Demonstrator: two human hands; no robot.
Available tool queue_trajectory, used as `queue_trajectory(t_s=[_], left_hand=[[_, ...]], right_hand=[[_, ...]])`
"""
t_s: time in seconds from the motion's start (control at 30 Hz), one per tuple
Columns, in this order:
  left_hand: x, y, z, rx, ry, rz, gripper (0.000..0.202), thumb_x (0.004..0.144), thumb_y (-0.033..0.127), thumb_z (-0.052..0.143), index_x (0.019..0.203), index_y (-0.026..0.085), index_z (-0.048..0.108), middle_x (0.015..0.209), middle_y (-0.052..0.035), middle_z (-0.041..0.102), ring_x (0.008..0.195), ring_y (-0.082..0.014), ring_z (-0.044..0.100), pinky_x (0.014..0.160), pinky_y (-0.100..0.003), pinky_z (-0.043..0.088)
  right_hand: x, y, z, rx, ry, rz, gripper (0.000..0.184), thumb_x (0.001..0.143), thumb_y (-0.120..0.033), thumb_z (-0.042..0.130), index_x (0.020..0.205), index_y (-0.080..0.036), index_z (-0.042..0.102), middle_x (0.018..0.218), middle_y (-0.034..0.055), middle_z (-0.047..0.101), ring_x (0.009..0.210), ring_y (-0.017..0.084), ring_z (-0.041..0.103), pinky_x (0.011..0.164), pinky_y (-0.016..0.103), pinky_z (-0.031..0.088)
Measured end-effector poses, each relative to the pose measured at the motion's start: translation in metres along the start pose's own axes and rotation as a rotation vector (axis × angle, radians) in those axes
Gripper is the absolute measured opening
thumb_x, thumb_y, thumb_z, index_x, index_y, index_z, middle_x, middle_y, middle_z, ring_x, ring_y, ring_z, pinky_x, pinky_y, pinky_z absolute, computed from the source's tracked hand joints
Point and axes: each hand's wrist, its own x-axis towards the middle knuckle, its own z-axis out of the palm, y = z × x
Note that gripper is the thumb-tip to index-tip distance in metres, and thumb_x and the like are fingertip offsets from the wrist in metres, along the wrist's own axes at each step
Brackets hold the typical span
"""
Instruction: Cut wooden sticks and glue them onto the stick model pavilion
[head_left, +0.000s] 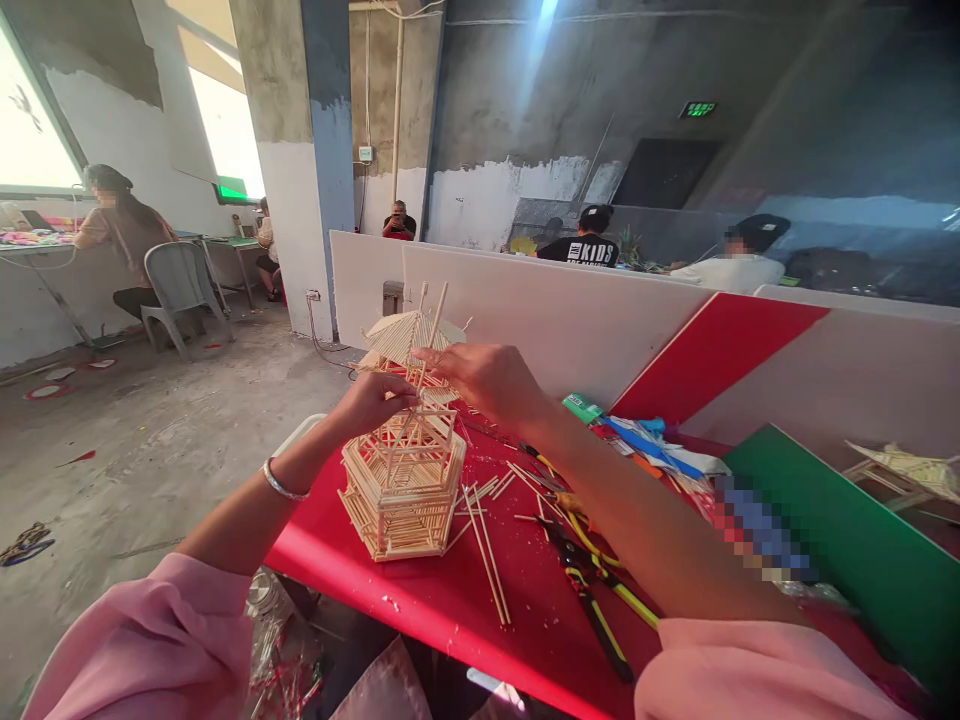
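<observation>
- Both pink sleeves [142, 640] are cut off by the lower edge; what lies below the red table [420, 592] is hard to make out.
- Pliers [601, 627] with black-and-yellow handles lie right of some loose sticks [491, 565], partly covered by the right forearm.
- The stick tower [405, 490] stands on the table, its base six-sided — its upper middle is hidden behind the hands.
- The left hand [379, 398] pinches a slanting stick [438, 312] near its lower end, thumb and finger together.
- The right hand [487, 375] has bent fingers touching that stick higher up — its thumb is hidden, so I cannot tell whether they grip.
- Beyond, a white partition [517, 310] hides people's lower bodies.
</observation>
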Motion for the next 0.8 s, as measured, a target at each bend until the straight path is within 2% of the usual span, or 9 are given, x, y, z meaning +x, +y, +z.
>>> queue_trajectory(t_s=[0.13,0.27,0.5,0.7,0.8], left_hand=[[0.000,-0.001,0.001,0.004,0.001,0.017,0.022,0.083,0.032,0.061,0.072,0.017,0.072,0.066,-0.0009,0.068,0.061,-0.0115,0.055,0.061,-0.025,0.044],[0.001,-0.002,0.001,0.003,0.001,0.029,0.021,0.082,0.030,0.062,0.070,0.017,0.072,0.064,-0.0006,0.067,0.059,-0.0113,0.055,0.059,-0.025,0.044],[0.000,-0.004,0.001,-0.006,0.010,0.017,0.020,0.082,0.031,0.062,0.071,0.017,0.073,0.066,-0.0017,0.068,0.061,-0.0120,0.056,0.060,-0.026,0.044],[0.000,-0.003,0.001,-0.018,-0.007,-0.008,0.023,0.082,0.033,0.062,0.072,0.016,0.073,0.068,-0.0026,0.068,0.063,-0.0122,0.056,0.062,-0.027,0.043],[0.000,-0.004,0.001,-0.019,-0.010,-0.010,0.023,0.082,0.033,0.062,0.071,0.016,0.073,0.067,-0.0024,0.067,0.063,-0.0118,0.055,0.062,-0.026,0.042]], right_hand=[[0.008,0.002,-0.008,0.072,-0.050,-0.045,0.021,0.088,-0.022,0.054,0.100,-0.027,0.072,0.075,-0.0012,0.069,0.072,0.013,0.060,0.057,0.026,0.035],[0.012,-0.002,-0.011,0.065,-0.068,-0.084,0.023,0.088,-0.018,0.054,0.093,-0.028,0.073,0.074,-0.0012,0.069,0.071,0.013,0.059,0.058,0.027,0.033],[0.015,-0.003,-0.008,-0.083,-0.095,-0.113,0.020,0.089,-0.019,0.056,0.097,-0.027,0.073,0.079,-0.0003,0.071,0.074,0.014,0.060,0.057,0.028,0.033],[0.015,-0.001,-0.006,0.030,-0.053,-0.087,0.017,0.091,-0.025,0.055,0.090,-0.023,0.071,0.071,0.0006,0.067,0.072,0.013,0.058,0.060,0.028,0.034],[0.015,-0.001,-0.007,-0.021,-0.063,-0.128,0.020,0.093,-0.025,0.050,0.091,-0.022,0.070,0.072,0.0015,0.067,0.071,0.013,0.057,0.059,0.028,0.033]])
